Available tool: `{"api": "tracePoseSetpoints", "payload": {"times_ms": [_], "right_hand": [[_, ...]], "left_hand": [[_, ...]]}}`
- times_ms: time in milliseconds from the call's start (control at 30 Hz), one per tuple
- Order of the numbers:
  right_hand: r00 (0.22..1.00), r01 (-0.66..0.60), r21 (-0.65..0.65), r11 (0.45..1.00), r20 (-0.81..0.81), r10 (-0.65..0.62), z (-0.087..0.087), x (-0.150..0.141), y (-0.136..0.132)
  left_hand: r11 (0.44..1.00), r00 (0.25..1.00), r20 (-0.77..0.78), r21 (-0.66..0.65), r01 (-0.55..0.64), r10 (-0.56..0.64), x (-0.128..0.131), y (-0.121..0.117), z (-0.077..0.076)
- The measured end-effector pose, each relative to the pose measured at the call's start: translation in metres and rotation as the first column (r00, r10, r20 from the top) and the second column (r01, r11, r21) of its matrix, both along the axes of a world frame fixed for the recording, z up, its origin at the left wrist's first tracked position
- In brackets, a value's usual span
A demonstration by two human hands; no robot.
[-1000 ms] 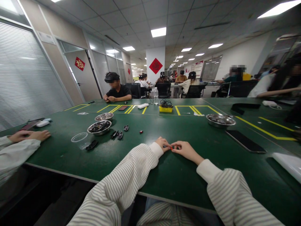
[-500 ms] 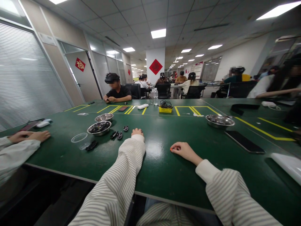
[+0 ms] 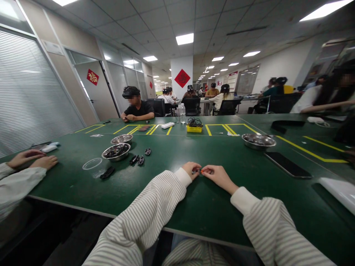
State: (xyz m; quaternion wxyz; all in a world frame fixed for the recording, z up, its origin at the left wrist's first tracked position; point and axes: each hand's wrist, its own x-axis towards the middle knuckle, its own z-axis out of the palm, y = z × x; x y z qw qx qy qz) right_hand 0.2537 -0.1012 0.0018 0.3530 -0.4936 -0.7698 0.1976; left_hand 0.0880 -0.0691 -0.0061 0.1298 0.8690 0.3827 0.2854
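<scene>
Above the green table, my left hand (image 3: 190, 170) and my right hand (image 3: 216, 175) meet almost fingertip to fingertip. A tiny orange-red piece (image 3: 202, 171) is pinched in my right fingers. Closed around a small dark piece (image 3: 196, 170), my left fingers cover most of it, and its kind is unclear. Left of my hands lie several small black shell-like parts (image 3: 141, 160). Beyond them stands a metal bowl (image 3: 116, 157) filled with dark parts, with a second metal bowl (image 3: 122, 142) behind it.
A clear plastic cup (image 3: 93, 167) lies by a black item (image 3: 107, 172) at left. To the right are a metal bowl (image 3: 258, 147), a phone (image 3: 287, 165) and a white object (image 3: 340, 194). A yellow box (image 3: 194, 129) with cables sits ahead. A neighbour's hands (image 3: 33, 159) rest at far left.
My left hand reached forward-left to a small dark-and-red piece on the table, took it, and came back to my right hand. My right hand stayed in place with its orange-red piece.
</scene>
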Motion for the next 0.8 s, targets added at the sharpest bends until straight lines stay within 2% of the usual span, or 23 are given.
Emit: {"api": "tracePoseSetpoints", "payload": {"times_ms": [233,633,800], "right_hand": [[0.997,-0.014,0.012,1.000,-0.071,0.015,0.0042,-0.0014,-0.0042],[0.994,-0.020,0.002,1.000,-0.111,0.020,0.0006,0.0003,-0.0028],[0.981,-0.052,-0.080,0.995,-0.190,0.036,0.0004,0.0006,-0.0021]], "left_hand": [[1.000,1.000,0.007,0.022,0.015,-0.015,-0.0010,-0.0034,0.0048],[0.992,0.998,-0.031,0.117,0.053,-0.050,-0.0024,-0.0062,0.0073],[0.986,0.997,-0.014,0.144,0.079,-0.078,-0.0040,-0.0045,0.0062]]}}
